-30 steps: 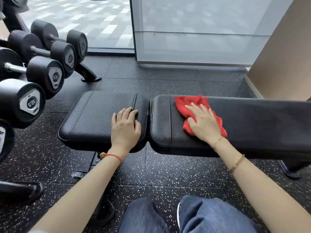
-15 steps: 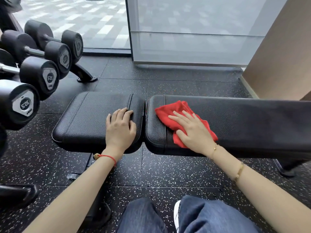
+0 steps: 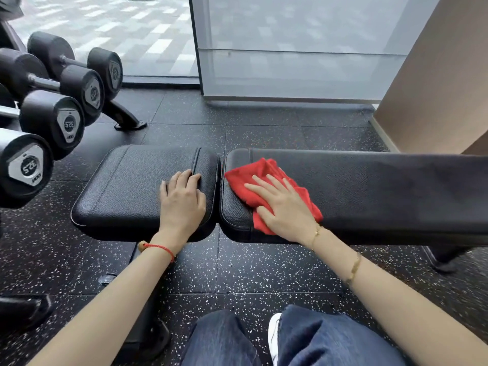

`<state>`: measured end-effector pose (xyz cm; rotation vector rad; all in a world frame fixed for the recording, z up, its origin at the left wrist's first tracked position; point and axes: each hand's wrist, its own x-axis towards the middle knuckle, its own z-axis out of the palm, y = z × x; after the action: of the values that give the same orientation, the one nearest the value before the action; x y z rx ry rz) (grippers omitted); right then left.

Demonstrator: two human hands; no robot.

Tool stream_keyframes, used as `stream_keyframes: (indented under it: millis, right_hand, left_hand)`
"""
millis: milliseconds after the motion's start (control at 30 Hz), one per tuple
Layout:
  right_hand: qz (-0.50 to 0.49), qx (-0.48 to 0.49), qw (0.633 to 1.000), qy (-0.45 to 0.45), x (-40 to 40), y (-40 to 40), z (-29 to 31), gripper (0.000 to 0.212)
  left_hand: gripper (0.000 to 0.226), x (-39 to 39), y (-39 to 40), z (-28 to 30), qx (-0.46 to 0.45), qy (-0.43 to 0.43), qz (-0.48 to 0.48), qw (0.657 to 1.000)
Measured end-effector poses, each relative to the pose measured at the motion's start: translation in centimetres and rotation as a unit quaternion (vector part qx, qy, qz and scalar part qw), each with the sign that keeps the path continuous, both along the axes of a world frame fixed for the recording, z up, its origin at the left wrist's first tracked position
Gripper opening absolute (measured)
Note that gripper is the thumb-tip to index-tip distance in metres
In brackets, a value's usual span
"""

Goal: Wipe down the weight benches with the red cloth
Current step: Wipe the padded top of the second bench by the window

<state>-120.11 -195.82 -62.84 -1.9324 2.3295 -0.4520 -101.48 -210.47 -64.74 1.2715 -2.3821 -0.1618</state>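
A black padded weight bench lies across the view in two parts: a short seat pad (image 3: 126, 186) on the left and a long back pad (image 3: 383, 191) on the right. A crumpled red cloth (image 3: 253, 173) lies on the left end of the long pad, right by the gap between the pads. My right hand (image 3: 282, 207) presses flat on the cloth with fingers spread. My left hand (image 3: 182, 199) rests palm down on the right end of the seat pad, holding nothing.
A rack of black dumbbells (image 3: 60, 120) stands close at the left, its foot (image 3: 124, 117) on the speckled rubber floor. A glass wall (image 3: 290, 48) is behind the bench and a beige wall (image 3: 438, 75) at the right. My knees (image 3: 290, 339) are near the bench front.
My right hand has slid the red cloth leftward along the long pad to its left end. My left hand has stayed on the seat pad.
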Motion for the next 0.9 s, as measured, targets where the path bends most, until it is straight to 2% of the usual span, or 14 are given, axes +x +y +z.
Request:
stream_keyframes:
  millis: [167, 300, 367, 533, 600, 667, 767, 900]
  right_hand:
    - [-0.124, -0.001, 0.992, -0.002, -5.8, 4.1, -0.4, 0.054]
    - [-0.266, 0.029, 0.963, -0.004, -9.7, 1.5, 0.1, 0.053]
    - [-0.272, 0.035, 0.962, -0.001, -9.2, -0.5, 0.3, 0.054]
    - [-0.119, 0.014, 0.993, -0.007, -4.8, 0.8, 0.0, 0.055]
    - [-0.096, 0.005, 0.995, -0.008, -4.7, 3.1, -0.2, 0.055]
    - [-0.116, -0.003, 0.993, -0.009, -5.8, 5.3, -0.4, 0.055]
    - [-0.208, 0.003, 0.978, 0.001, -9.5, 7.2, -0.5, 0.054]
    - [-0.338, 0.045, 0.94, -0.008, -14.1, 4.7, 0.3, 0.053]
  left_hand:
    - [0.037, -1.6, 1.2, 0.7, -0.024, 0.031, -0.044, 0.998]
    - [0.034, -4.5, 3.0, 1.1, -0.022, 0.061, -0.097, 0.993]
    - [0.034, -5.9, 4.0, 1.0, -0.012, 0.07, -0.109, 0.992]
    - [0.035, -8.4, 5.3, 0.4, -0.01, 0.064, -0.131, 0.989]
    - [0.034, -8.9, 5.6, 0.1, -0.007, 0.052, -0.135, 0.99]
    - [0.034, -9.0, 5.7, -0.4, -0.01, 0.041, -0.135, 0.99]
    - [0.036, -9.1, 5.8, -0.7, -0.019, 0.039, -0.131, 0.99]
    - [0.039, -9.3, 6.0, -0.6, -0.019, 0.038, -0.12, 0.992]
